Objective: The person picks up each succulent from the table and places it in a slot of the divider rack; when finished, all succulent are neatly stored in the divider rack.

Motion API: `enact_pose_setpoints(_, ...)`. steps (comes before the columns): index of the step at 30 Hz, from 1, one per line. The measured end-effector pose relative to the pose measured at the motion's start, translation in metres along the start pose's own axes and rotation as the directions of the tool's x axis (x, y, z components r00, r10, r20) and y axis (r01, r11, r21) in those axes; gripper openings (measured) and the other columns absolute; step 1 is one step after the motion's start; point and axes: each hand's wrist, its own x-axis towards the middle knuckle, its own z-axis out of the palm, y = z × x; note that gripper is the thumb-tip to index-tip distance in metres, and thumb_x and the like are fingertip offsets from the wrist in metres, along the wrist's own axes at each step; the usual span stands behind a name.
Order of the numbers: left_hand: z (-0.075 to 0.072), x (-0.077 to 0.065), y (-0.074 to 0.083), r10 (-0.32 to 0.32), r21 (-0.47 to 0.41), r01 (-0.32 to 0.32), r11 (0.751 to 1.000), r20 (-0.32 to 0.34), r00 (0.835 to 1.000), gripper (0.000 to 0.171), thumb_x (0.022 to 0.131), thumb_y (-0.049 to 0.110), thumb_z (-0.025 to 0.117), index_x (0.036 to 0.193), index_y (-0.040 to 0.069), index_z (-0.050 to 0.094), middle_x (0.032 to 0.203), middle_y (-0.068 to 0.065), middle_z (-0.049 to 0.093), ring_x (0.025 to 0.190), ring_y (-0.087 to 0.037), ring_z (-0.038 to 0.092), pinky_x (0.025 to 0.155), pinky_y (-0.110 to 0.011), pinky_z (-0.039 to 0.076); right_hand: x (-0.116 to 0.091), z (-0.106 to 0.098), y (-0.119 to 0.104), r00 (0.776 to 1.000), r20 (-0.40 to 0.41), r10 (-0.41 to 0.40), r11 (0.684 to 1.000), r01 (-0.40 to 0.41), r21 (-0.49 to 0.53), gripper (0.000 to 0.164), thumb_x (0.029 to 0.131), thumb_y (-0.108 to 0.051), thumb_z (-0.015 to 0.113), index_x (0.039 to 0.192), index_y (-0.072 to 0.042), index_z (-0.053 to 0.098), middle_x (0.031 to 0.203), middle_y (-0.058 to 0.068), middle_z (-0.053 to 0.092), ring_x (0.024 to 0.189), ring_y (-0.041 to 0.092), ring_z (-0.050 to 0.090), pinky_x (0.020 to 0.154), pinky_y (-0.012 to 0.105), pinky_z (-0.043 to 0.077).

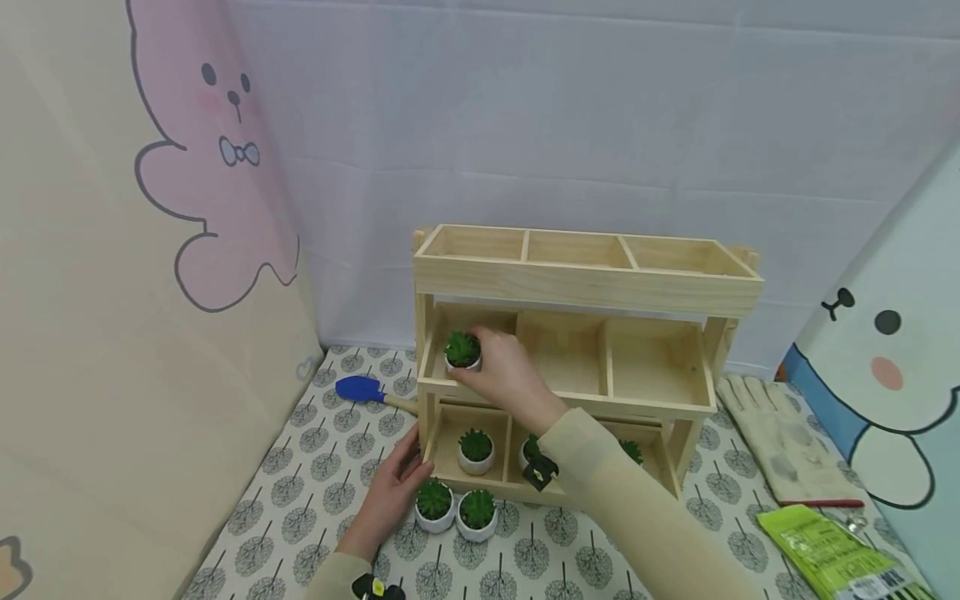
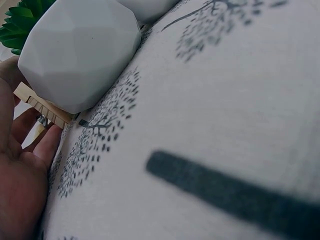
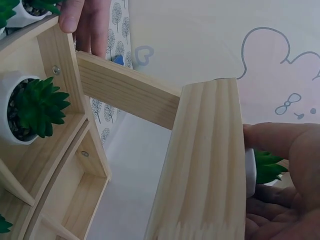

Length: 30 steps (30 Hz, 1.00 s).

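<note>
A three-tier wooden planter shelf (image 1: 585, 285) with divided trays stands on the table. In the left compartment of its middle tray, my right hand (image 1: 513, 372) pinches a small potted succulent (image 1: 462, 348) by its white pot. The front board partly hides that pot in the right wrist view. Down at the lower left corner, my left hand (image 1: 393, 492) grips the side of the bottom tray, thumb at the front edge and fingers along the outer face. Two potted succulents, one at the left (image 1: 433, 506) and one beside it (image 1: 477, 514), stand before the shelf, close to that hand.
More potted succulents, such as one in the left compartment (image 1: 476, 451), sit in the bottom tray. A blue-headed shovel (image 1: 360, 388) lies left of the shelf. To the right lie pale gloves (image 1: 783, 442) and a green packet (image 1: 843, 554). Fabric backdrops (image 1: 570, 125) surround the table.
</note>
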Motion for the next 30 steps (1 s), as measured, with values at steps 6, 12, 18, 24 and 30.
enact_pose_setpoints(6,0.0,0.001,0.001,-0.029,-0.008,0.029,1.0,-0.01,1.0,0.073,0.103,0.013,0.069,0.164,0.033,0.034,0.164,-0.009,0.039,0.146,-0.031,0.043,0.118,-0.031,0.04,-0.001,-0.002,-0.004,0.999,0.021,0.042,0.999,-0.041,-0.022,0.057,0.089,-0.027,0.086,0.133,0.002,0.062,0.114,0.015,0.072,0.099,0.025,0.069,0.084,0.041,0.064)
enact_pose_setpoints(12,0.0,0.001,0.001,-0.033,-0.016,0.033,0.999,-0.006,0.999,0.073,0.103,0.013,0.068,0.165,0.033,0.033,0.164,-0.01,0.038,0.146,-0.033,0.042,0.118,-0.033,0.04,-0.001,-0.006,-0.01,0.995,0.034,0.092,0.995,-0.091,-0.049,0.052,0.089,-0.026,0.085,0.126,0.004,0.064,0.107,0.016,0.071,0.091,0.025,0.068,0.077,0.04,0.063)
enact_pose_setpoints(18,0.001,0.0,0.001,-0.05,-0.028,0.05,0.998,-0.007,0.999,0.073,0.103,0.013,0.068,0.164,0.034,0.034,0.164,-0.01,0.039,0.146,-0.033,0.042,0.116,-0.032,0.042,-0.004,-0.008,-0.011,0.994,0.041,0.101,0.994,-0.099,-0.051,0.052,0.09,-0.028,0.086,0.127,0.002,0.065,0.112,0.015,0.072,0.099,0.027,0.069,0.085,0.043,0.063)
enact_pose_setpoints(24,0.0,-0.001,0.002,-0.056,-0.035,0.056,0.998,-0.005,0.998,0.072,0.103,0.018,0.07,0.164,0.035,0.034,0.164,-0.009,0.039,0.146,-0.033,0.043,0.116,-0.032,0.043,-0.005,-0.009,-0.012,0.995,0.042,0.091,0.994,-0.089,-0.056,0.053,0.09,-0.03,0.086,0.128,0.002,0.065,0.114,0.016,0.072,0.102,0.029,0.07,0.087,0.044,0.063)
enact_pose_setpoints(30,0.0,0.001,-0.001,-0.036,-0.023,0.036,0.999,-0.001,0.999,0.073,0.103,0.016,0.069,0.165,0.031,0.033,0.164,-0.012,0.038,0.146,-0.036,0.042,0.116,-0.033,0.042,-0.009,-0.01,-0.012,0.997,0.027,0.068,0.996,-0.066,-0.055,0.055,0.09,-0.029,0.086,0.13,0.002,0.065,0.117,0.016,0.072,0.106,0.03,0.07,0.091,0.045,0.062)
